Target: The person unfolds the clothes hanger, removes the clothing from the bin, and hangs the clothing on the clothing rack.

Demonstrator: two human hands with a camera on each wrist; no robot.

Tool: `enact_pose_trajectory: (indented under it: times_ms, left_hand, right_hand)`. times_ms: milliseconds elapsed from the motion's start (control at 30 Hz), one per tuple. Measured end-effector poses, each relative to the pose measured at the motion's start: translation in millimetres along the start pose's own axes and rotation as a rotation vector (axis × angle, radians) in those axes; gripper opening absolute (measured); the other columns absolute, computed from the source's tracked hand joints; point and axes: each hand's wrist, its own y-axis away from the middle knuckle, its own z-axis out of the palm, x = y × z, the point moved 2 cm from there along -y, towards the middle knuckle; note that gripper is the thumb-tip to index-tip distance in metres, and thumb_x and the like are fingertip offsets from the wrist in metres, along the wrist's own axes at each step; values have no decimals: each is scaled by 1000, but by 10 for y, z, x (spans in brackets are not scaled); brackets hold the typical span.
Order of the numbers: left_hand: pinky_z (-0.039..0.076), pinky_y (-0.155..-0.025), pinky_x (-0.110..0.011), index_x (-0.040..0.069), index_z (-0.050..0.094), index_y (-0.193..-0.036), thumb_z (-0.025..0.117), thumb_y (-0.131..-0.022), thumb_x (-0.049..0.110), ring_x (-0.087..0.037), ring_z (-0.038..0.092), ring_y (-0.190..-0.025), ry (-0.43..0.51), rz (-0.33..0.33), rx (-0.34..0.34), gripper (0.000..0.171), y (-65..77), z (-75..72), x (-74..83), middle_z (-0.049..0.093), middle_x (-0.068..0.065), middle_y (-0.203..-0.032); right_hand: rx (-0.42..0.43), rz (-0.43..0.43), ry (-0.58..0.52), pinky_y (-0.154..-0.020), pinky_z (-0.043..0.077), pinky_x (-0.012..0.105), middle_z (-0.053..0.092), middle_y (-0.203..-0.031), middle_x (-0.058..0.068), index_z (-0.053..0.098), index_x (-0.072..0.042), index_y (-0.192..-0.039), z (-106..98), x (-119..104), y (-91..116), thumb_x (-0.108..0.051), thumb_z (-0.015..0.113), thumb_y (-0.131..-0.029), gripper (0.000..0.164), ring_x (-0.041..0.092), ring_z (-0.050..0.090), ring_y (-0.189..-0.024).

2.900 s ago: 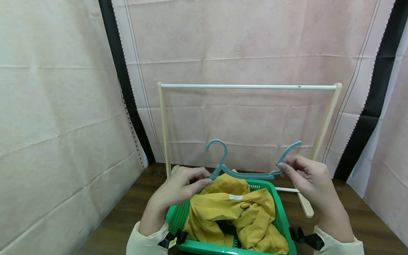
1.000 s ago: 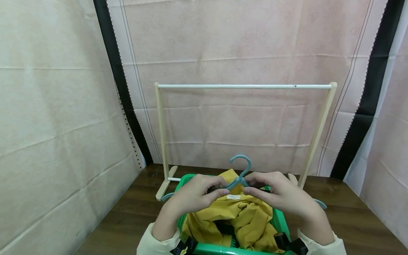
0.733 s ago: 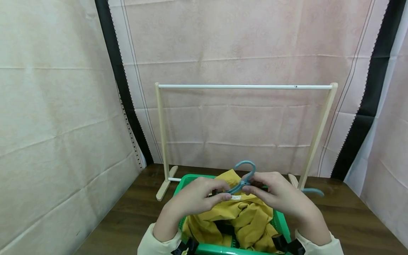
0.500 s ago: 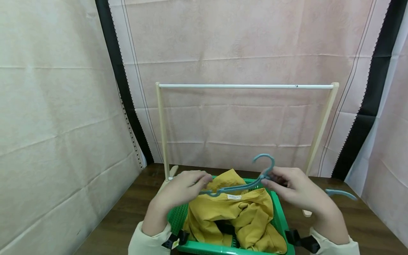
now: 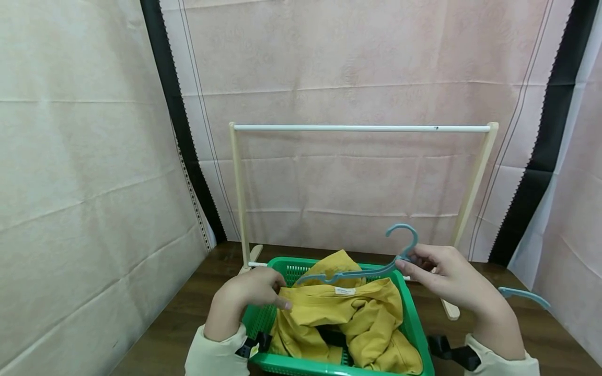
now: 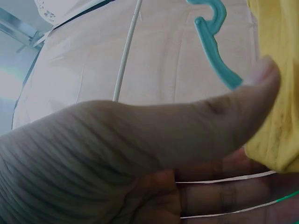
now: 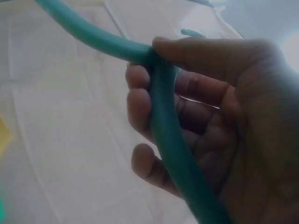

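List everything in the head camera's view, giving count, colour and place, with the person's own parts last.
Hanger: one, blue, in the right hand, one arm over the basket
Garment: one, yellow, heaped in the basket
Label: one, white, on the garment
Basket: one, green, on the table
Rack: one, white bars with cream uprights, behind the basket
Table: one, brown, under basket and rack
Cloth walls: three visible, pale, behind and at both sides
Strips: two, black, at the back corners
Sleeves: two, pale, bottom edge
Right hand: one, gripping the hanger near its hook
Left hand: one, beside the garment
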Motion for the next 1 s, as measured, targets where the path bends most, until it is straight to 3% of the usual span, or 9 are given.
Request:
enact_pose_trajectory:
  times_ms: [100, 200, 367, 500, 667, 800, 1000]
  left_hand:
    - [55, -68, -39, 3, 71, -117, 84, -83, 26, -28, 67, -71, 28, -5, -15, 43, -1, 9, 2, 69, -3, -98]
    - [54, -63, -37, 4, 72, -109, 84, -84, 21, -30, 66, -65, 41, 9, -25, 32, -8, 21, -4, 67, -2, -91]
    - [46, -52, -31, 12, 71, -87, 82, -86, 16, -19, 55, -53, 23, 64, -23, 12, -34, 31, -9, 53, 2, -64]
    - [35, -50, -27, 14, 65, -77, 81, -87, 17, -11, 39, -50, -30, 137, 10, 19, -49, 9, -2, 36, 5, -56]
    - [30, -54, -27, 14, 58, -73, 80, -87, 19, -10, 30, -55, -74, 213, 56, 27, -50, -23, 27, 32, 6, -60]
    - [32, -56, -27, 15, 61, -76, 79, -88, 19, -10, 34, -58, -71, 248, 104, 22, -51, -47, 52, 37, 6, -63]
    - [49, -65, -26, 21, 74, -93, 77, -90, 21, -5, 56, -69, -29, 273, 158, 4, -76, -75, 64, 64, 14, -79]
  right_hand:
    - [-4, 27, -4, -55, 48, 28, 60, -70, -10, 68, -24, -86, -22, 9, 15, -21, 68, -99, 13, 9, 54, -64]
    - [-12, 37, 0, -54, 47, 28, 62, -71, -9, 69, -23, -87, -39, 20, 31, -21, 68, -99, 12, 9, 54, -63]
    - [-33, 33, -19, -54, 49, 28, 65, -72, -11, 69, -25, -89, -25, 31, 35, -20, 67, -99, 12, 9, 58, -63]
    - [-49, 3, -53, -54, 50, 28, 66, -73, -13, 70, -25, -92, -4, 21, 28, -15, 67, -99, 13, 10, 61, -65]
    - [-48, -21, -65, -53, 48, 27, 65, -73, -13, 70, -24, -94, 5, 7, 26, -11, 68, -98, 14, 10, 60, -65]
    - [-49, -11, -71, -55, 50, 28, 66, -74, -12, 71, -24, -95, 7, 6, 23, -13, 67, -98, 12, 12, 62, -66]
    - [-60, -16, -102, -60, 54, 30, 68, -77, -11, 72, -20, -96, 9, -19, 3, -14, 66, -99, 9, 16, 65, -69]
